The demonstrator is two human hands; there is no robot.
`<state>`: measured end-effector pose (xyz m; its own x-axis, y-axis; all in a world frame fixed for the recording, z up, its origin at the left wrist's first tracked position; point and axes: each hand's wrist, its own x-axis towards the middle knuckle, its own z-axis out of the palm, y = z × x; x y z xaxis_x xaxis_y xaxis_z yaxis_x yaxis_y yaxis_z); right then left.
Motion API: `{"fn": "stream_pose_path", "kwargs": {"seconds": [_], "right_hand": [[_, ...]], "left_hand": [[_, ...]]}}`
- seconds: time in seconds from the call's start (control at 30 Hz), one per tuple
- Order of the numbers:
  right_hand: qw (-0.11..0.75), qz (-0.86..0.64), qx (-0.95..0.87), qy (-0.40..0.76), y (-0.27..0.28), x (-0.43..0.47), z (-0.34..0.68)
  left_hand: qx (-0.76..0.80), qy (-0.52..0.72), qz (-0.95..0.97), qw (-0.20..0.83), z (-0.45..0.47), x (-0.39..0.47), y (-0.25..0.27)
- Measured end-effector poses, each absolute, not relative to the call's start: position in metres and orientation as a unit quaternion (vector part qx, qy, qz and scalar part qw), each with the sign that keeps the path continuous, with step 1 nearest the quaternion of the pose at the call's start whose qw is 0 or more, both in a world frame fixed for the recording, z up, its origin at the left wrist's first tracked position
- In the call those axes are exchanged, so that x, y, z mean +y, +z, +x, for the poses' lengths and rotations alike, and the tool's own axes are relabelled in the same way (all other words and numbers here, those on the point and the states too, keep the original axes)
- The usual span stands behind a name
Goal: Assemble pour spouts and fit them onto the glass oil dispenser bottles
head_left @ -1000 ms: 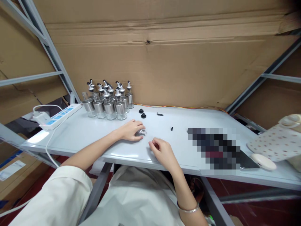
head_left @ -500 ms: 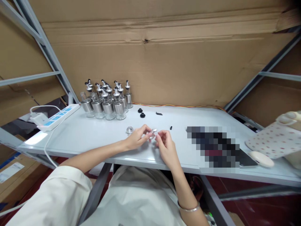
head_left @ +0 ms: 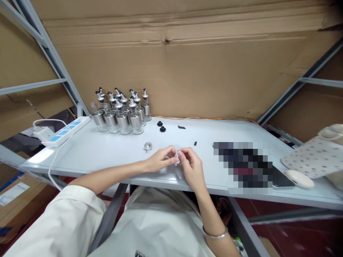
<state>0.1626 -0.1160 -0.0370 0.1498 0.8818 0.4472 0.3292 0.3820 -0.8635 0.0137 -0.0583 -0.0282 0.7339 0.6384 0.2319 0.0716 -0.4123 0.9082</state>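
Observation:
Between my fingertips is a small silvery pourer part (head_left: 177,155), mostly covered by the fingers. My left hand (head_left: 161,159) pinches it from the left, and my right hand (head_left: 190,165) closes on it from the right. A silver metal ring (head_left: 148,146) lies on the table to the left of my hands. Beyond them are two black rubber stoppers (head_left: 162,129), a thin black lever piece (head_left: 181,127) and a tiny black plug (head_left: 195,143).
Several glass oil bottles (head_left: 124,123) with steel sleeves stand at the back left; most carry pourers. A white power strip (head_left: 66,131) lies at the left edge. To the right are a blurred dark object (head_left: 243,166), a white oval item (head_left: 299,178) and a dotted container (head_left: 308,155).
My right hand has moved left, and its fingertips now meet my left hand's at the silvery part. The view has shifted slightly.

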Motion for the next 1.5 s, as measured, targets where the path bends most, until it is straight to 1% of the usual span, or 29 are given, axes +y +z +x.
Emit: {"fn": "stream_pose_path", "kwargs": {"seconds": [0.07, 0.17, 0.33, 0.57, 0.73, 0.83, 0.93, 1.0, 1.03, 1.1, 1.2, 1.27, 1.37, 1.5], "right_hand": [[0.567, -0.511, -0.606, 0.224, -0.037, -0.116, 0.163], [0.568, -0.517, -0.598, 0.231, -0.038, -0.115, 0.164], [0.567, -0.506, -0.596, 0.26, -0.039, -0.114, 0.165], [0.572, -0.491, -0.598, 0.272, -0.038, -0.115, 0.166], [0.558, -0.511, -0.611, 0.231, -0.036, -0.116, 0.166], [0.525, -0.522, -0.637, 0.213, -0.033, -0.115, 0.17], [0.499, -0.542, -0.65, 0.183, -0.032, -0.111, 0.185], [0.506, -0.597, -0.609, 0.129, -0.035, -0.107, 0.201], [0.493, -0.633, -0.593, 0.077, -0.037, -0.105, 0.21], [0.402, -0.7, -0.591, -0.013, -0.04, -0.102, 0.224], [0.228, -0.755, -0.613, -0.057, -0.044, -0.099, 0.232], [0.161, -0.755, -0.633, -0.059, -0.044, -0.099, 0.23], [0.131, -0.753, -0.642, -0.053, -0.041, -0.099, 0.225], [0.147, -0.765, -0.627, -0.027, -0.037, -0.099, 0.223]], "left_hand": [[0.221, 0.287, 0.771, 0.525, 0.015, -0.057, -0.029], [0.212, 0.275, 0.745, 0.57, 0.016, -0.057, -0.028], [0.24, 0.256, 0.76, 0.547, 0.016, -0.059, -0.025], [0.206, 0.246, 0.731, 0.603, 0.017, -0.057, -0.029], [0.198, 0.213, 0.763, 0.577, 0.014, -0.056, -0.025], [0.212, 0.206, 0.783, 0.547, 0.014, -0.056, -0.023], [0.211, 0.214, 0.767, 0.567, 0.015, -0.056, -0.024], [0.209, 0.227, 0.743, 0.594, 0.016, -0.056, -0.026], [0.209, 0.232, 0.734, 0.603, 0.016, -0.055, -0.027], [0.21, 0.24, 0.725, 0.611, 0.017, -0.054, -0.029], [0.208, 0.248, 0.718, 0.616, 0.016, -0.053, -0.03], [0.207, 0.254, 0.716, 0.616, 0.016, -0.053, -0.03], [0.209, 0.261, 0.715, 0.614, 0.016, -0.054, -0.028], [0.211, 0.262, 0.718, 0.609, 0.016, -0.054, -0.028]]}}
